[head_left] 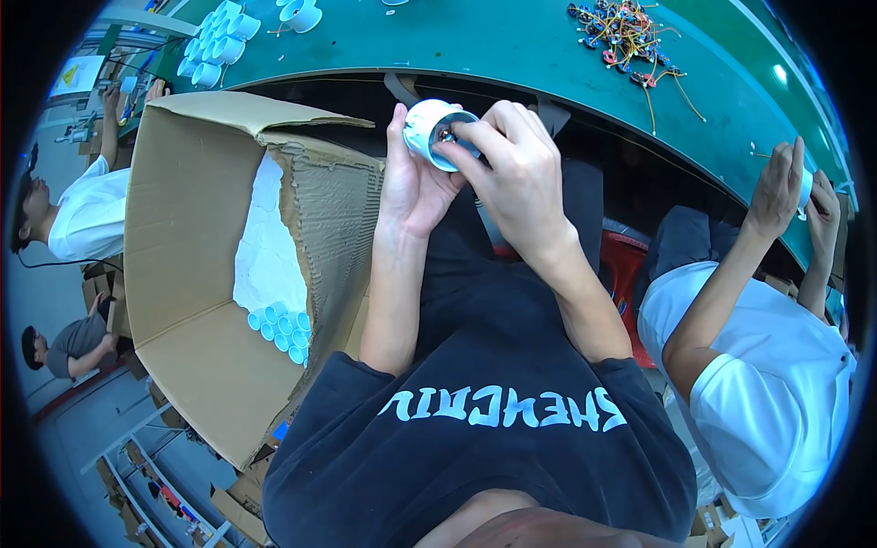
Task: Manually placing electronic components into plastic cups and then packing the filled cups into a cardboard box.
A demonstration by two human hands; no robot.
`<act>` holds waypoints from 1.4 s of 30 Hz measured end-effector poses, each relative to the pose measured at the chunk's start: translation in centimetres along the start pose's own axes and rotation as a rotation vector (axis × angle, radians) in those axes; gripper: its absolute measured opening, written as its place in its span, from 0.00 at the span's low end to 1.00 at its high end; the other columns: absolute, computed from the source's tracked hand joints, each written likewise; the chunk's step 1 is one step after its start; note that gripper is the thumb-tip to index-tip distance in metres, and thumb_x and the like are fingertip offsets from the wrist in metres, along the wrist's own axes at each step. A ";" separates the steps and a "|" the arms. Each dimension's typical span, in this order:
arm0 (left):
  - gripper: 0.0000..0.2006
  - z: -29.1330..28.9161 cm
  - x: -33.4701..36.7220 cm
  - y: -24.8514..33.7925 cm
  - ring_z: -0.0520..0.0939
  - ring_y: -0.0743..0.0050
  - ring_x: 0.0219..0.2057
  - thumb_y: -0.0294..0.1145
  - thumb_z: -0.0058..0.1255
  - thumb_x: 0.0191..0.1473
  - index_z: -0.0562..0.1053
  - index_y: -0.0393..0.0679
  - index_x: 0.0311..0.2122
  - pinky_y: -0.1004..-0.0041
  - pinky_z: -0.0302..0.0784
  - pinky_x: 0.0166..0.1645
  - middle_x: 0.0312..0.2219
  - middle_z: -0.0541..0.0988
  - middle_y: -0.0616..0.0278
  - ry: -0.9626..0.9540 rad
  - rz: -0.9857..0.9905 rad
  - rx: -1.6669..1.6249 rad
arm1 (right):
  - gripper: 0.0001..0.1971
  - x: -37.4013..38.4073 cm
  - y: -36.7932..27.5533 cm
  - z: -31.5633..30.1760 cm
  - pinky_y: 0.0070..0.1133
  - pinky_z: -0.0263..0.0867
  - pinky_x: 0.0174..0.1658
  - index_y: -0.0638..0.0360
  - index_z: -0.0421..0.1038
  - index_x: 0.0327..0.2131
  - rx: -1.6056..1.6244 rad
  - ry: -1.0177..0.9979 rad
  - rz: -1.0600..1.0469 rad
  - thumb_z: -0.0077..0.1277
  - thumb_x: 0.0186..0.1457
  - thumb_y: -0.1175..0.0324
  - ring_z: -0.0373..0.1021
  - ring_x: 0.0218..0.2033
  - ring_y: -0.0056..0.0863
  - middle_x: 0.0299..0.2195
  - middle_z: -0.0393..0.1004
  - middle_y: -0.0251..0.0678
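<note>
My left hand [408,203] is wrapped round a white round plastic housing [422,126], shaped like a short cup, just off the table's near edge. The open end of the housing is tilted to the right. Into that opening reach the thumb and fingers of my right hand [525,169], pressed close together. A small dark, shiny part [447,134] shows inside the housing at those fingertips. My fingers partly cover it, so its full shape cannot be made out.
A large open cardboard box [187,219] stands at my left, with several white housings [281,331] inside. On the green table [457,36] lie more housings [219,44] and a pile of small wired parts [630,41]. A co-worker [767,393] sits close at my right.
</note>
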State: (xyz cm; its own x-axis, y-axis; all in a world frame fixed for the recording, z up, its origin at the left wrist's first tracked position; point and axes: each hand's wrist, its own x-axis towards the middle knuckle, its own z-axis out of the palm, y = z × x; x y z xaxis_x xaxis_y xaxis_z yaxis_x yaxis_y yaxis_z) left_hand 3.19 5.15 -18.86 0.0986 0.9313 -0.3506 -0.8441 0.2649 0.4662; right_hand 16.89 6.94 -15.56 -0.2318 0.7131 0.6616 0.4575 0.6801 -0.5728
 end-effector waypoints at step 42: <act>0.27 1.1 -2.3 1.1 0.81 0.74 0.32 0.51 0.30 0.64 0.70 0.34 0.48 0.73 0.80 0.34 0.32 0.79 0.58 -0.033 0.240 0.344 | 0.12 -0.7 -2.5 -1.8 0.26 0.63 0.33 0.62 0.75 0.30 -0.031 -0.121 -0.113 0.64 0.39 0.72 0.66 0.28 0.31 0.25 0.68 0.36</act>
State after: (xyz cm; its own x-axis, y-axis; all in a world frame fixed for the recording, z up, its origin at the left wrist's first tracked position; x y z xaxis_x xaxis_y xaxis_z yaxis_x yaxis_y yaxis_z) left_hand 2.64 3.58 -16.66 -0.0580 0.9828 -0.1755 -0.6202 0.1023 0.7777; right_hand 17.42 4.40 -13.75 -0.3844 0.6490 0.6565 0.4487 0.7529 -0.4815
